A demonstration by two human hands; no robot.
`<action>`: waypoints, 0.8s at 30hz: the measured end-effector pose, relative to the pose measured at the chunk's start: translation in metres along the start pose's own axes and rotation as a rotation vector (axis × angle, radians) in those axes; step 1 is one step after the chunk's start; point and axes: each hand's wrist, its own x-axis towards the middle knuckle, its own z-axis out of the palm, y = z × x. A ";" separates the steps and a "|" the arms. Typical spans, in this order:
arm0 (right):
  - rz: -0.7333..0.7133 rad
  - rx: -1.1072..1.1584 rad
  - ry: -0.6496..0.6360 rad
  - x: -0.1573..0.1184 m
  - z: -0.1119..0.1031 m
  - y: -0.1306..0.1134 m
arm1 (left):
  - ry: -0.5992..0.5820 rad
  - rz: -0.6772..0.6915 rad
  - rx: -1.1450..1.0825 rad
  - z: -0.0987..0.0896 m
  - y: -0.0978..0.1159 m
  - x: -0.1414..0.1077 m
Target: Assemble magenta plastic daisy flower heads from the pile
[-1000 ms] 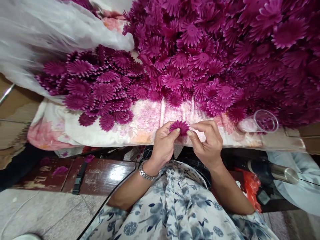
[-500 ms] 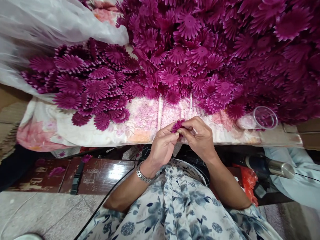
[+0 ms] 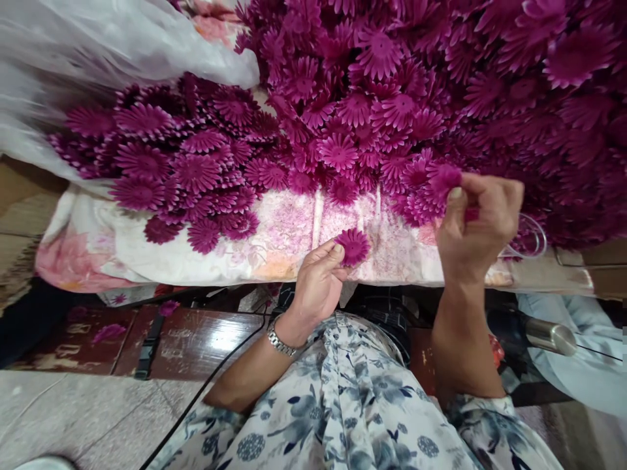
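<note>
One flower [image 3: 353, 245] is pinched at its rim by the left hand [image 3: 318, 287] over the cloth [image 3: 274, 245] – the right hand [image 3: 477, 225] is closed on another bloom [image 3: 445, 177] by the pile [image 3: 392, 98]. Light, floppy stuff – best gripped gently at the petals' edge.

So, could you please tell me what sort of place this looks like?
Probably a small home workshop for assembling artificial flowers: a huge heap of magenta fabric daisy blooms on a floral pink cloth, one bloom in each hand, over a tiled floor.
</note>
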 end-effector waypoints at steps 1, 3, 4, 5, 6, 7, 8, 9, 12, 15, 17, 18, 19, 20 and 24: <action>-0.028 -0.064 0.006 0.005 -0.002 0.003 | -0.003 -0.008 -0.019 0.000 0.000 0.000; -0.074 -0.036 -0.063 0.006 -0.003 -0.003 | -0.006 -0.019 -0.045 0.000 0.000 0.001; -0.097 0.052 -0.133 0.001 -0.001 -0.011 | -0.006 -0.020 -0.047 0.000 0.000 0.001; -0.118 0.182 -0.257 -0.006 0.001 -0.021 | -0.013 -0.022 -0.043 0.000 0.000 0.002; -0.120 0.316 -0.409 -0.014 0.004 -0.031 | -0.026 -0.025 -0.036 0.001 0.000 0.002; -0.101 0.386 -0.496 -0.022 0.008 -0.040 | -0.042 -0.029 -0.028 0.001 -0.001 0.002; -0.067 0.431 -0.547 -0.030 0.011 -0.047 | -0.060 -0.034 -0.020 0.001 -0.001 0.001; -0.036 0.456 -0.571 -0.035 0.015 -0.052 | -0.077 -0.038 -0.010 0.002 -0.001 0.001; -0.024 0.456 -0.542 -0.044 0.021 -0.056 | -0.080 -0.032 0.027 0.001 -0.003 0.000; -0.082 0.428 -0.512 -0.046 0.021 -0.056 | -0.063 -0.016 0.044 0.000 -0.005 0.000; -0.072 0.421 -0.493 -0.046 0.018 -0.055 | -0.046 0.003 0.023 0.000 -0.005 0.000; -0.053 0.409 -0.461 -0.043 0.016 -0.053 | -0.027 0.016 0.016 0.000 -0.005 0.000; -0.035 0.380 -0.404 -0.039 0.014 -0.048 | -0.004 0.029 0.014 0.000 -0.005 0.001; -0.021 0.323 -0.321 -0.032 0.011 -0.042 | 0.020 0.038 0.016 -0.001 -0.004 0.001; 0.019 -0.048 0.007 0.004 -0.001 -0.007 | 0.042 0.039 0.048 -0.001 -0.001 0.000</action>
